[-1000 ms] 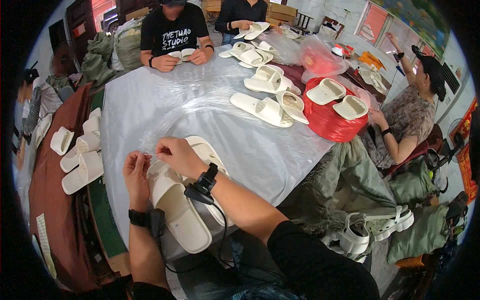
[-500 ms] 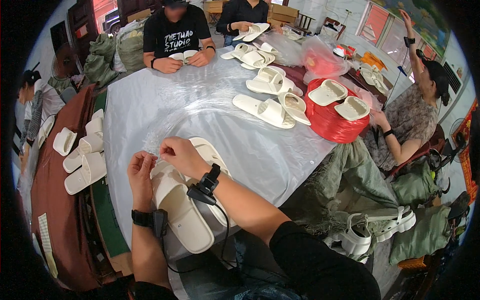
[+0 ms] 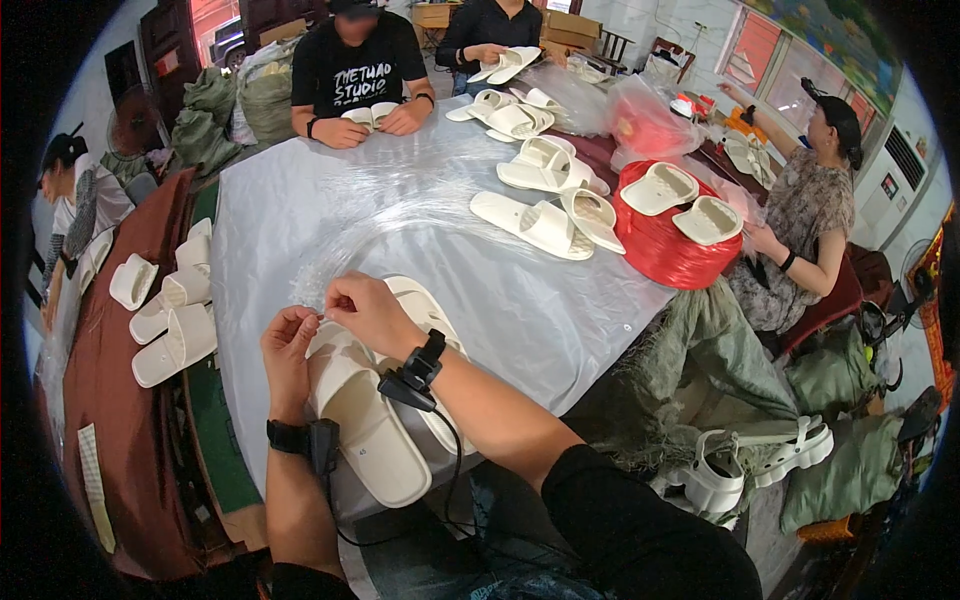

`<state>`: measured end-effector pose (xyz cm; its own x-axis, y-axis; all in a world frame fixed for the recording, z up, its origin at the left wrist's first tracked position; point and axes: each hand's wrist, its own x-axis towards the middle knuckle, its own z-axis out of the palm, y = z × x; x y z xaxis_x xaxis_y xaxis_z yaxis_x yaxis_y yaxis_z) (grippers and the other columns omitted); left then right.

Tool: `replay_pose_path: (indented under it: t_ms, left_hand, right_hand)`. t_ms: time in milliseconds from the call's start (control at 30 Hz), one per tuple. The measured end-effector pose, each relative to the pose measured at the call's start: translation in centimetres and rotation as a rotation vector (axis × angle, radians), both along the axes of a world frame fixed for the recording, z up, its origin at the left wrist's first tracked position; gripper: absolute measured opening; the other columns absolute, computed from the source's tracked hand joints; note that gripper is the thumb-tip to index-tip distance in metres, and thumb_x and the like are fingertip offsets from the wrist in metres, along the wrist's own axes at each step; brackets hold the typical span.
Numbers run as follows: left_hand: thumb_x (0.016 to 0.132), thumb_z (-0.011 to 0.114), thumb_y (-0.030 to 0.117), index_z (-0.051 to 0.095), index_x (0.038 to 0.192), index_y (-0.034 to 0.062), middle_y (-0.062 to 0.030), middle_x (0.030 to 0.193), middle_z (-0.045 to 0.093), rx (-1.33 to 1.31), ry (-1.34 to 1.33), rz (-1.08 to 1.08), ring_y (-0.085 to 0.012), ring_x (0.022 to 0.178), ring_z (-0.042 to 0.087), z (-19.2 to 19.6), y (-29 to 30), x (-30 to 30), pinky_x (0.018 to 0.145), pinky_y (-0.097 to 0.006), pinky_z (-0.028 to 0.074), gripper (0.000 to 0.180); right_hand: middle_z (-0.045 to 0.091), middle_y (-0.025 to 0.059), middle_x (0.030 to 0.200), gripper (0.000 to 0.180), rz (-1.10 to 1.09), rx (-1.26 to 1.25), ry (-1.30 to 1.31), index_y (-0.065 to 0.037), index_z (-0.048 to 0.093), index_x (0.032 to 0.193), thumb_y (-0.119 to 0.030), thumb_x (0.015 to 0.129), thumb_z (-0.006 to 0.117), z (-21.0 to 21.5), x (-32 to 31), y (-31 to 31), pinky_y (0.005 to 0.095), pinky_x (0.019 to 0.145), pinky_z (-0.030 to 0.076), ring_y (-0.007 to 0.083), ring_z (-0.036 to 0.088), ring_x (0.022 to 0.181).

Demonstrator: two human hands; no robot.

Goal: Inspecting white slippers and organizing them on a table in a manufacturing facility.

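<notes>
My left hand (image 3: 288, 345) and my right hand (image 3: 365, 312) meet above a pair of cream slide sandals (image 3: 370, 430) that lie at the near edge of the table. The fingertips of both hands pinch something small and clear, likely a piece of thin plastic, between them. Each wrist wears a black band with a cable. A heap of clear plastic bags (image 3: 390, 225) lies on the table just beyond my hands.
The table (image 3: 560, 320) wears a pale grey cloth. More cream sandals (image 3: 545, 222) lie across it, some on a red bundle (image 3: 660, 245). A stack of sandals (image 3: 165, 320) sits on the brown surface to the left. Other people sit around the table handling sandals.
My hands have stayed together over the sandals, shifting only slightly. The person at the right has lowered a raised arm.
</notes>
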<state>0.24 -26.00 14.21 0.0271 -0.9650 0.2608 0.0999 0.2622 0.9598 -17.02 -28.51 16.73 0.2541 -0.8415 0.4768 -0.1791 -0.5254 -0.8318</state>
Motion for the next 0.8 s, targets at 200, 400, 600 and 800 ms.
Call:
replay_pose_path:
  t_ms: [200, 400, 600, 800]
  left_hand:
    - [0.089, 0.065, 0.009, 0.062, 0.094, 0.0035, -0.0002, 0.088, 0.062, 0.014, -0.03, 0.014, -0.0089, 0.08, 0.054, 0.01, 0.03, -0.15, 0.076, -0.023, 0.044, 0.008]
    - [0.09, 0.062, 0.005, 0.062, 0.093, 0.0018, -0.0007, 0.09, 0.063, 0.094, -0.002, -0.033, -0.0096, 0.083, 0.057, 0.49, 0.46, -0.41, 0.076, -0.023, 0.047, 0.004]
    - [0.091, 0.062, 0.007, 0.062, 0.094, 0.0024, -0.0002, 0.091, 0.062, -0.024, -0.05, -0.019, -0.0089, 0.083, 0.058, -0.12, -0.03, -0.18, 0.071, -0.024, 0.051, 0.006]
    - [0.09, 0.063, 0.007, 0.061, 0.094, 0.004, 0.001, 0.09, 0.061, 0.069, 0.062, -0.022, -0.0081, 0.082, 0.056, 0.06, 0.28, -0.25, 0.076, -0.023, 0.046, 0.005]
  right_hand:
    - [0.057, 0.0144, 0.077, 0.009, 0.034, 0.013, 0.032, 0.002, 0.059, 0.08, -0.005, 0.078, 0.064, -0.23, -0.05, -0.05, 0.0356, 0.065, 0.046, 0.0258, 0.058, 0.07]
    - [0.056, 0.0128, 0.078, 0.009, 0.072, -0.027, 0.085, 0.003, 0.058, 0.082, -0.003, 0.078, 0.064, -0.33, 0.08, -0.01, 0.0324, 0.065, 0.046, 0.0216, 0.056, 0.069]
    - [0.058, 0.0154, 0.078, 0.009, 0.06, -0.027, 0.037, 0.001, 0.059, 0.08, -0.006, 0.077, 0.064, -0.42, 0.16, -0.09, 0.0372, 0.065, 0.046, 0.0292, 0.058, 0.071]
    - [0.058, 0.0144, 0.078, 0.01, 0.044, 0.022, 0.023, 0.002, 0.059, 0.081, -0.007, 0.078, 0.065, 0.13, 0.11, 0.31, 0.0356, 0.065, 0.046, 0.0264, 0.058, 0.071]
